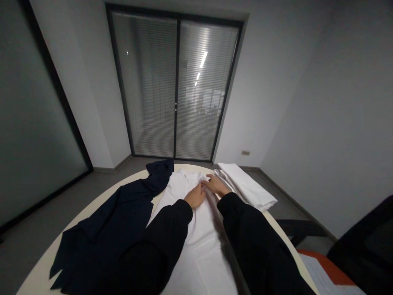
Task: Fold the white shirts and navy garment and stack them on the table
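A white shirt (199,241) lies flat along the middle of a round pale table (92,207), its collar at the far end. Both my arms, in black sleeves, reach forward over it. My left hand (195,197) rests on the shirt's upper chest with its fingers curled and pinched on the cloth. My right hand (216,184) lies just beyond and to the right, fingers bent onto the fabric near the collar. The two hands almost touch.
A dark navy garment (113,225) is spread on the table's left side. Folded white cloth (247,186) lies at the right, hanging over the edge. An orange and black chair (337,266) stands at the lower right. Glass doors with blinds (175,88) face me.
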Tool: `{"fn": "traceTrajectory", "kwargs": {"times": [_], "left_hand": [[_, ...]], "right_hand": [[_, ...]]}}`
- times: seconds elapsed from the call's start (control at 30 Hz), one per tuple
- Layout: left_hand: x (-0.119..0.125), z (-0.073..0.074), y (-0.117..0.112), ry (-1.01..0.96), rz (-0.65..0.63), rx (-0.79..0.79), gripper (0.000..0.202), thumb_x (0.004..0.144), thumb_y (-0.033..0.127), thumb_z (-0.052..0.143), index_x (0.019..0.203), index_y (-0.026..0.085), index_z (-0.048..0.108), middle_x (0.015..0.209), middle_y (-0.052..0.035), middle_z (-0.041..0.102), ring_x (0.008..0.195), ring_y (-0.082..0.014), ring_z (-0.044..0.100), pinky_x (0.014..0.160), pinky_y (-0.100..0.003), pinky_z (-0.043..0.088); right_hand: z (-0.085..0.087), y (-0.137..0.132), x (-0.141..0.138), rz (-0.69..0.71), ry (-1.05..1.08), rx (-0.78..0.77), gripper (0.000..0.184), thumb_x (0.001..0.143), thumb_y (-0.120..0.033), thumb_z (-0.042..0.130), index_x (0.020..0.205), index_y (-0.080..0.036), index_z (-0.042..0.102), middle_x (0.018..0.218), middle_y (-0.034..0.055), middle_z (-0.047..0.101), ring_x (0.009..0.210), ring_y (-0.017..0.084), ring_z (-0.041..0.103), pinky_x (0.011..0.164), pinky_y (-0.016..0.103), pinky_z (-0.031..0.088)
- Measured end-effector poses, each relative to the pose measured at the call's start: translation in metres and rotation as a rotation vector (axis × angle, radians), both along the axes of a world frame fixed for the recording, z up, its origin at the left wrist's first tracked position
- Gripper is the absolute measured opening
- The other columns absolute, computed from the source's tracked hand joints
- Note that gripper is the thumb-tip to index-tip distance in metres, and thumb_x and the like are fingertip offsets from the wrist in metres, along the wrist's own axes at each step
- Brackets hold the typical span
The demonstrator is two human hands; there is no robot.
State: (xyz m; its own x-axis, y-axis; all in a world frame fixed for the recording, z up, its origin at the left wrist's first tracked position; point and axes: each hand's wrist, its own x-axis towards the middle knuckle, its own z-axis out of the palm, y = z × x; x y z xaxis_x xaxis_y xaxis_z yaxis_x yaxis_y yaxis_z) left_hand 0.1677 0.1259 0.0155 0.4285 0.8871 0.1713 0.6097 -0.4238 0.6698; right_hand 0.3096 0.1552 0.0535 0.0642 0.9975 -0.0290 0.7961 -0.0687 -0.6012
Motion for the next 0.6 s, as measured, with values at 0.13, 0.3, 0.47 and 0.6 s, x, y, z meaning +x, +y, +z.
{"fn": "traceTrajectory", "kwargs": {"times": [0.13, 0.3, 0.47, 0.6], "left_hand": [[-0.001, 0.009, -0.003, -0.064, 0.172, -0.094, 0.040, 0.097, 0.027, 0.031, 0.125, 0.008, 0.051, 0.128, -0.0192, 0.060, 0.119, -0.0235, 0.057, 0.098, -0.029, 0.041], [-0.001, 0.012, -0.012, -0.053, 0.346, -0.199, 0.053, 0.092, 0.046, 0.043, 0.125, 0.006, 0.050, 0.116, -0.0238, 0.065, 0.107, -0.0306, 0.064, 0.087, -0.034, 0.046], [-0.003, 0.013, -0.022, -0.017, 0.359, -0.174, 0.027, 0.080, 0.039, 0.063, 0.093, 0.015, 0.066, 0.101, -0.0167, 0.071, 0.102, -0.0308, 0.065, 0.083, -0.032, 0.047], [-0.005, 0.016, -0.019, -0.063, 0.361, -0.161, 0.012, 0.080, 0.027, 0.063, 0.082, 0.016, 0.068, 0.092, -0.0125, 0.073, 0.096, -0.0262, 0.067, 0.079, -0.030, 0.048]], "right_hand": [[0.009, -0.016, -0.006, 0.079, 0.163, -0.158, 0.050, 0.089, -0.034, 0.050, 0.135, -0.017, 0.047, 0.118, 0.0147, 0.063, 0.096, 0.021, 0.063, 0.074, 0.029, 0.050], [0.017, -0.044, -0.006, 0.201, 0.282, -0.257, 0.042, 0.092, -0.028, 0.043, 0.133, -0.020, 0.048, 0.112, 0.0086, 0.063, 0.095, 0.013, 0.061, 0.074, 0.022, 0.048], [0.022, -0.065, 0.001, 0.266, 0.228, -0.371, 0.049, 0.077, -0.022, 0.063, 0.125, -0.019, 0.052, 0.115, 0.0071, 0.060, 0.084, 0.010, 0.060, 0.070, 0.020, 0.048], [0.028, -0.084, 0.009, 0.245, 0.085, -0.456, 0.065, 0.056, -0.037, 0.083, 0.112, -0.018, 0.056, 0.094, 0.0034, 0.065, 0.068, 0.011, 0.058, 0.062, 0.024, 0.049]]}}
